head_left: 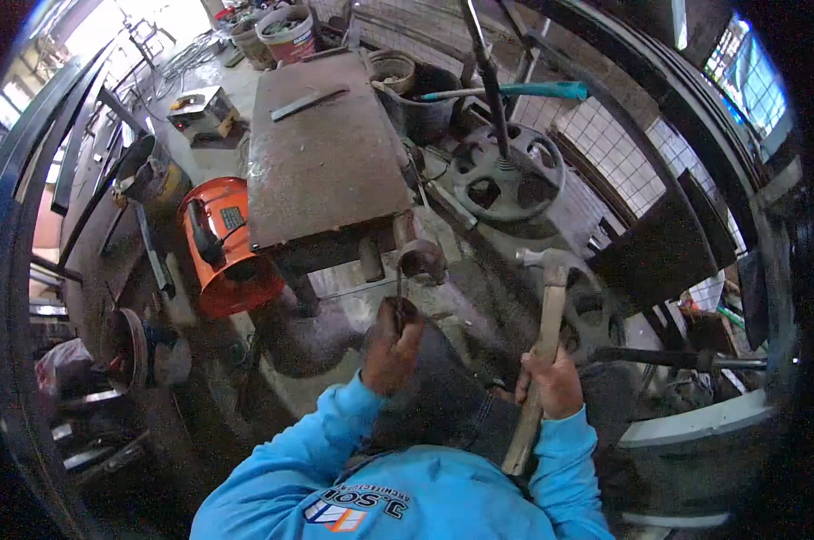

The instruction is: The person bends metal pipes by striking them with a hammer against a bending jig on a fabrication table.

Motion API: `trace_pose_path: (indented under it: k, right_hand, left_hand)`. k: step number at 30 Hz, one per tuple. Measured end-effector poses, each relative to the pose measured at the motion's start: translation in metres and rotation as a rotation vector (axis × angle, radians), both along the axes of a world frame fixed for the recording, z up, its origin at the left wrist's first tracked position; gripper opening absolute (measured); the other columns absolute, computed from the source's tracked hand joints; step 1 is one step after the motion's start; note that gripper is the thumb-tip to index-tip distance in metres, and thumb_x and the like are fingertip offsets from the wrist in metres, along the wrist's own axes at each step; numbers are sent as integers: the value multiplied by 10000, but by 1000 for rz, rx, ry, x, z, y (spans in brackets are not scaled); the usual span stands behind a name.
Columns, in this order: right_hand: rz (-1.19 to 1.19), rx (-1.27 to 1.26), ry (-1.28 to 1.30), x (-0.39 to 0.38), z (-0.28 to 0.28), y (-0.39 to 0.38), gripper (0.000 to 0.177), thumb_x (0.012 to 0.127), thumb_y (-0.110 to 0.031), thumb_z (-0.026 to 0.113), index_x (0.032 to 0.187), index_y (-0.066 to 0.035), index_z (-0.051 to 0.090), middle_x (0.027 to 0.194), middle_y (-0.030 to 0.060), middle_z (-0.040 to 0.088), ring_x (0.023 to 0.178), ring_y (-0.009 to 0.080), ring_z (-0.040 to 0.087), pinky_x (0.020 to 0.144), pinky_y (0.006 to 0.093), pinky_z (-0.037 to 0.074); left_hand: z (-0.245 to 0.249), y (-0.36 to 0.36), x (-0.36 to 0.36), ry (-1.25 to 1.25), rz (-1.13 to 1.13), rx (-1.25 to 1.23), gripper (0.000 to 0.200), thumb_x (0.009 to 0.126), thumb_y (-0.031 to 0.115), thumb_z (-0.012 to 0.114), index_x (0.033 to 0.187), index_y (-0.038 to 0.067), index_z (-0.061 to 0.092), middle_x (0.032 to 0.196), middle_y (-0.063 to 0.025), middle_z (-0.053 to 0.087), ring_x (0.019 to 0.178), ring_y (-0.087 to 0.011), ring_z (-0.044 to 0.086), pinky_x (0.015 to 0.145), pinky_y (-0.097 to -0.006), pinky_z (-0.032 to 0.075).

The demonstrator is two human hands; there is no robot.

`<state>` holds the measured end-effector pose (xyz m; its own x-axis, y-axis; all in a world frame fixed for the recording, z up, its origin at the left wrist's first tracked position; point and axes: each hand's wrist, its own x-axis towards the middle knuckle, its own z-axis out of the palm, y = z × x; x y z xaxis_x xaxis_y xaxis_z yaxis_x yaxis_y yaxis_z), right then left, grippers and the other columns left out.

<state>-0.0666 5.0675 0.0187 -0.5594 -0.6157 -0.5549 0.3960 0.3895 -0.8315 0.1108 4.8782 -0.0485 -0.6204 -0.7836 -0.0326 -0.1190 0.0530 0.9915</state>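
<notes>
My right hand (555, 382) is wrapped round the wooden handle of a hammer (548, 324), whose metal head points up and away from me. Closed fingers of my left hand (393, 337) grip a thin dark metal rod (400, 283) that sticks up above the fist; its lower part is hidden. Just beyond that hand, a short ring-shaped metal piece (422, 261) sits at the near corner of a brown metal-topped workbench (326, 171). A flat metal strip (308, 103) lies on the bench top, out of reach of both hands.
An orange portable blower (227, 243) stands left of the bench. Behind are a white bucket (286, 36) and a dark bucket (425, 112) with a teal-ended pole (542, 90) across it. Spoked metal wheels (508, 171) stand at right. Metal bars (60, 180) line the left side.
</notes>
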Motion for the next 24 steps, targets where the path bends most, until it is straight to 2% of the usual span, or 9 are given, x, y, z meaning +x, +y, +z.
trace_pose_path:
  k: [3,6,7,10,13,16,19,22,24]
  right_hand:
    - [137,34,84,6,-2,-9,392,821,-354,680,983,-28,536,761,42,526,675,172,523,636,342,448]
    - [283,61,392,3,-31,-11,377,802,-346,667,923,-16,531,738,82,571,585,196,580,562,360,495]
    - [252,105,261,5,-27,-14,399,796,-372,664,920,-9,552,747,80,587,639,192,582,619,355,486]
    - [309,133,301,11,5,-23,406,808,-359,687,977,-23,534,770,66,546,681,179,550,623,346,462]
    - [275,36,233,8,-5,-18,379,815,-323,688,974,-27,511,753,81,544,611,184,567,553,341,482]
    - [262,-20,298,9,2,-13,372,821,-331,660,970,-14,536,732,76,583,610,195,585,585,348,493]
    - [186,-57,247,21,45,-11,325,836,-277,659,985,-19,530,720,75,585,584,183,583,558,337,496]
    - [238,-75,407,21,73,-6,300,845,-246,662,994,-25,525,706,71,587,576,174,586,547,328,498]
    - [182,-45,570,24,91,-6,309,841,-256,677,1003,-36,535,701,57,590,580,168,590,556,327,500]
  left_hand:
    - [25,8,18,58,-31,236,219,927,154,477,1105,29,446,802,-63,469,704,-146,426,623,-324,403]
    - [53,-4,25,65,-42,532,223,918,135,489,1109,29,442,795,-41,462,693,-119,407,609,-302,387]
    - [54,-5,26,56,-44,538,223,919,137,494,1107,29,443,790,-36,461,687,-117,405,604,-302,384]
    - [35,-10,24,21,-56,347,215,925,152,509,1095,33,452,775,-22,452,671,-112,399,587,-312,378]
    - [25,-5,13,373,81,759,215,931,206,514,1040,23,477,707,-42,440,592,-158,372,563,-328,368]
    - [4,-28,17,-244,-38,-377,207,932,213,464,1049,62,543,884,-135,610,680,-268,586,593,-379,474]
    - [-66,-72,9,-228,84,-815,288,888,242,519,1106,58,554,911,-208,616,745,-368,595,649,-453,487]
    - [-59,-100,7,-459,-2,-958,321,885,308,553,1026,29,625,858,-183,650,738,-332,638,601,-435,508]
    - [-50,-104,2,-329,112,-973,320,856,321,581,996,40,640,824,-171,650,692,-337,629,578,-435,508]
